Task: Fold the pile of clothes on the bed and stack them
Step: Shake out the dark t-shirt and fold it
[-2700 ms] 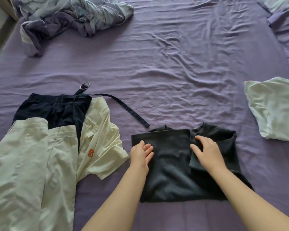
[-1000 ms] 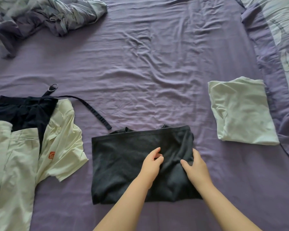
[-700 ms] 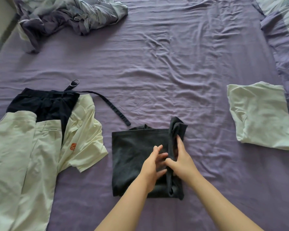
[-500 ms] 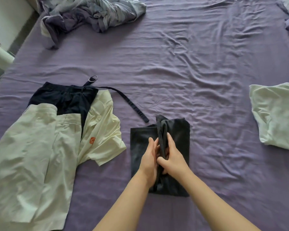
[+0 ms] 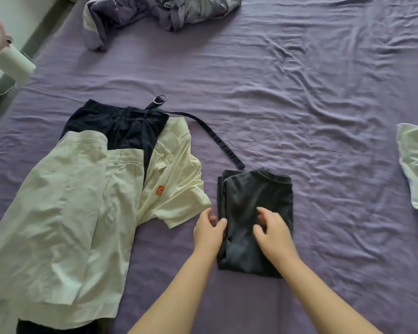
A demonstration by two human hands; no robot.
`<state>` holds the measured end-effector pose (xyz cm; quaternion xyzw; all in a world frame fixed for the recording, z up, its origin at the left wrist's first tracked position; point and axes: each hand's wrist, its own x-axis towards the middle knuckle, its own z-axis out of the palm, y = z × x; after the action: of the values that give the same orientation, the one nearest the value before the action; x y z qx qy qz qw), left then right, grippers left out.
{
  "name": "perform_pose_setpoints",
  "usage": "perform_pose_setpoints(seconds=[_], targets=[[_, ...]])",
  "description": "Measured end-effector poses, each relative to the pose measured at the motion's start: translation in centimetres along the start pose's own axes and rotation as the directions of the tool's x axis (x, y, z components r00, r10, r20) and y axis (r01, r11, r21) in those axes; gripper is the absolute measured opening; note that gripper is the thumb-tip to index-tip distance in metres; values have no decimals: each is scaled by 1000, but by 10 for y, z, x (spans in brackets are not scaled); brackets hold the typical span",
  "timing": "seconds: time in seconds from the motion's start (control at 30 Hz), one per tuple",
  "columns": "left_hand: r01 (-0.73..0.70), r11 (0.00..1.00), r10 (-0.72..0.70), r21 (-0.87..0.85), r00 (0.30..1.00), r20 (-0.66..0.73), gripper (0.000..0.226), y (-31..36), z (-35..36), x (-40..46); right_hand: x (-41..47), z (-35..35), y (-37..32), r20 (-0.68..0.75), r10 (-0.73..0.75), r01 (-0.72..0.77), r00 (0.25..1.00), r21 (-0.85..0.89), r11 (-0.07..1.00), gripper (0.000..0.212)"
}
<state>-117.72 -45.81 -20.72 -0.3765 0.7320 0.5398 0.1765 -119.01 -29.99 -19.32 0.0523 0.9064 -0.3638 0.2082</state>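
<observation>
A dark grey shirt (image 5: 256,203), folded into a narrow rectangle, lies on the purple bed sheet (image 5: 299,92) in front of me. My left hand (image 5: 209,231) touches the shirt's left edge, with the thumb on the fabric. On top of the shirt's lower half rests my right hand (image 5: 273,233), fingers spread and slightly bent, gripping nothing. To the left lies the unfolded pile: cream trousers (image 5: 65,208), a cream polo shirt (image 5: 176,179) with an orange logo, and a navy garment (image 5: 121,127) under them. A folded white garment (image 5: 416,165) sits at the right edge.
A dark belt strap (image 5: 217,141) with a metal ring runs from the navy garment toward the grey shirt's top corner. A crumpled purple-grey blanket (image 5: 159,10) lies at the far end of the bed. A white and pink object (image 5: 7,56) stands off the bed's left side.
The grey shirt's right half was folded over onto its left, making it narrow. Both hands let go of the fold; the right now lies on top, the left at the edge.
</observation>
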Motion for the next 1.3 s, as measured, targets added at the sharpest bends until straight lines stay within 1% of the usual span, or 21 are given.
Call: perform_pose_setpoints(seconds=[0.07,0.1,0.13,0.2,0.27,0.33,0.4,0.43,0.47,0.53,0.57,0.63,0.7,0.87,0.97,1.1,1.17,1.3], targets=[[41,999,-42,9,999,28,67,0,3,1,0,-14,15,-168,64,-83,984,-105,991,45],[63,998,-63,-15,997,48,70,0,6,2,0,-20,22,-214,128,-155,968,-115,981,45],[78,996,-75,-38,995,65,70,1,11,2,0,-24,28,-218,208,-230,954,-81,970,48],[85,996,-83,-31,994,74,71,2,18,4,0,-29,36,-129,350,-346,928,55,937,59],[98,995,-99,9,993,72,76,6,24,6,-1,-29,37,-69,390,-378,918,144,914,69],[133,991,-132,-1,987,88,79,12,29,7,-1,-27,38,-45,394,-377,918,210,902,74],[148,988,-143,-38,984,107,75,19,36,5,1,-27,39,16,407,-396,913,270,878,72],[140,989,-134,-49,985,111,71,23,39,2,3,-29,40,56,407,-404,912,302,864,67],[129,989,-121,-69,986,115,65,26,42,-2,3,-32,40,92,403,-409,911,341,847,57],[114,983,-96,-143,987,126,54,34,48,-12,3,-42,43,134,376,-393,917,460,796,26],[111,976,-86,-186,987,139,50,38,51,-17,2,-50,44,154,354,-380,922,524,762,17],[96,957,-51,-275,985,164,46,50,59,-28,1,-72,49,202,328,-379,923,624,683,21],[90,936,-26,-342,982,186,42,64,72,-40,0,-99,59,230,296,-371,927,673,639,25],[151,886,-19,-438,956,291,37,100,133,-75,-1,-178,99,224,190,-294,956,709,642,36],[186,874,-9,-450,930,367,34,124,181,-91,0,-229,128,174,140,-223,975,732,644,39],[199,882,9,-428,899,437,32,155,251,-107,5,-297,175,77,111,-133,991,712,690,42],[174,895,42,-410,883,467,32,171,285,-113,10,-328,198,7,124,-94,992,695,713,44],[76,934,121,-348,852,510,18,208,346,-116,24,-377,235,-118,159,-37,980,679,733,47]])
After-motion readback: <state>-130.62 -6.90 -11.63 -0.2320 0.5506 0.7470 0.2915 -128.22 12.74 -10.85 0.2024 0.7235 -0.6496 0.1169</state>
